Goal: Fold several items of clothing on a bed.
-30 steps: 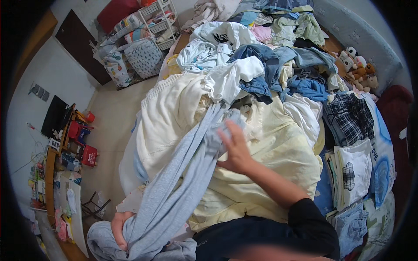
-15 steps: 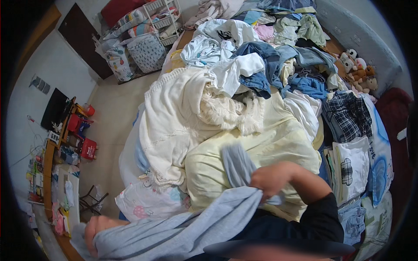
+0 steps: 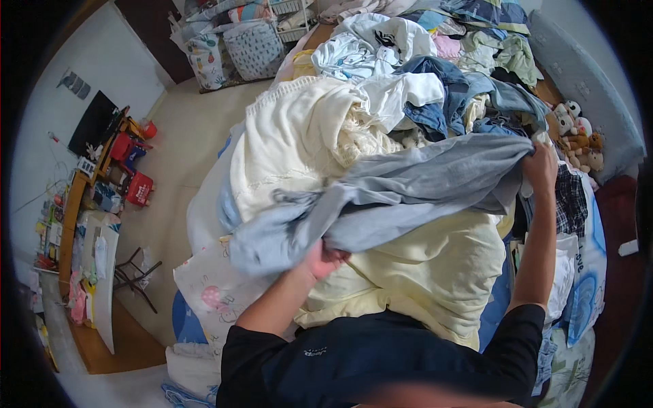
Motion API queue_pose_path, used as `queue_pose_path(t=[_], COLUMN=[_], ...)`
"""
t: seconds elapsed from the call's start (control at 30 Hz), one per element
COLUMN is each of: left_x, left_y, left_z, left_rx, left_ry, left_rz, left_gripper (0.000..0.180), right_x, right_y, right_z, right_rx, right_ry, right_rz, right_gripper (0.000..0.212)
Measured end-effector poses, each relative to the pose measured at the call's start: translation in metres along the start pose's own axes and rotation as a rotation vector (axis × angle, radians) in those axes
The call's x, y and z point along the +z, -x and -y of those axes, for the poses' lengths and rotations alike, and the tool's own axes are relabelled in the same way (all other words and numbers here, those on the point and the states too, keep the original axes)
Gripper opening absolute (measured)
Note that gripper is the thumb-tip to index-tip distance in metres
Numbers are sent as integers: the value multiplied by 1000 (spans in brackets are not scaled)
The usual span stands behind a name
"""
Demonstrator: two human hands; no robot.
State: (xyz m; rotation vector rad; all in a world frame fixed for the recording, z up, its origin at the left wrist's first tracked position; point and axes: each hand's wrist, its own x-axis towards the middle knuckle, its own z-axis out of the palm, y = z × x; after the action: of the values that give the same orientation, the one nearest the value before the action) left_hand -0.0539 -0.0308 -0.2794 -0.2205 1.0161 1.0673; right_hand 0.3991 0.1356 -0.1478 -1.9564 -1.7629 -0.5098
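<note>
A light grey soft garment [image 3: 415,177] is stretched out in the air between my hands, slightly blurred by motion; whether it is a top or trousers I cannot tell. My right hand [image 3: 541,168] grips its far right end. My left hand [image 3: 325,261] is closed on its lower edge, with the fingers partly hidden under the cloth. Below it lies a pale yellow quilt [image 3: 435,272], bunched up in front of me. Just beyond the garment rests a cream fringed knit blanket [image 3: 286,143].
Heaped clothes, including jeans [image 3: 445,92], cover the bed's far part. Plush toys [image 3: 578,139] sit along the right side. Folded clothes [image 3: 561,268] lie near my right arm. At left stand a folding stool [image 3: 136,279] and a cluttered shelf [image 3: 78,238].
The grey garment has swung up from my lap and spread over the bed. My right hand has moved far right and away from me; my left hand has come inward and forward.
</note>
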Motion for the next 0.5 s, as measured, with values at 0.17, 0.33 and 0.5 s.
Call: queue_pose_path(t=[0.17,0.33,0.5], left_x=[-5,-29,-51], left_y=[26,55,48], left_z=[19,38,48], left_rx=[-13,-65,-378], left_ry=[-147,-471,-141], left_rz=[143,411,647], left_gripper=[31,31,40], right_x=[60,57,8], right_y=[30,16,-6], right_z=[-29,-56,-52], right_rx=[147,260,242], right_ry=[55,-28,354], right_rz=[178,189,-149], right_gripper=[37,44,49])
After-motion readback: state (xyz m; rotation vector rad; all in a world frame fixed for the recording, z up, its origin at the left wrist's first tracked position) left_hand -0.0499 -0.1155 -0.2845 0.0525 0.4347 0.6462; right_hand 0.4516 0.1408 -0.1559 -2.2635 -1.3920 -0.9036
